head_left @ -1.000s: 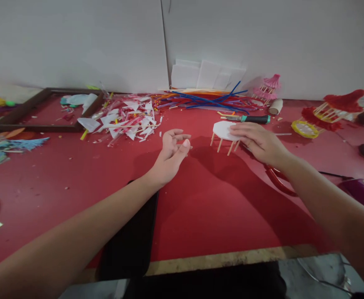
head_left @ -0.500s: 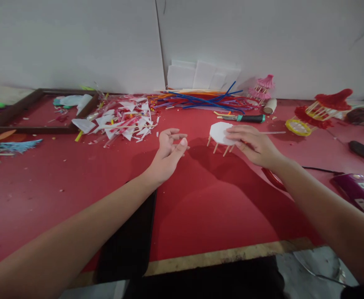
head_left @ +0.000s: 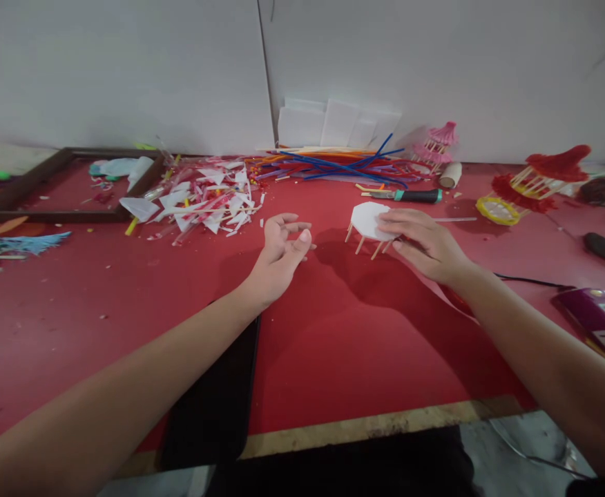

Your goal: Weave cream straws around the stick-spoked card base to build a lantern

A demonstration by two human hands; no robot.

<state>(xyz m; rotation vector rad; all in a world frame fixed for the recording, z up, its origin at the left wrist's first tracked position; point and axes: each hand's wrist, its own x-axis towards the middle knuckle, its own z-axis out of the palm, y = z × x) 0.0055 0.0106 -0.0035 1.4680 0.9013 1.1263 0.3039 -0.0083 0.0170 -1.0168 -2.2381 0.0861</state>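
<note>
A white many-sided card piece [head_left: 369,219] stands on several thin wooden sticks [head_left: 360,243], flat side up, on the red table. My right hand [head_left: 427,241] holds it by the right edge, fingers over the top and thumb low at the side; that edge is hidden under the fingers. My left hand [head_left: 286,255] hovers to the left, apart from the piece. Its fingers are loosely curved and spread, with nothing in them. Behind the right hand lies a cutter [head_left: 411,196] with a black and green handle.
Pipe cleaners [head_left: 333,166] and white sheets [head_left: 302,125] lie by the wall. A heap of scraps [head_left: 209,197] and a dark frame [head_left: 23,214] are on the left. At right are a red and yellow model [head_left: 535,183] and a purple power strip [head_left: 595,317]. A black slab [head_left: 214,400] lies in front.
My right hand and the white card piece have shifted very slightly to the right. The left hand keeps its place and shape.
</note>
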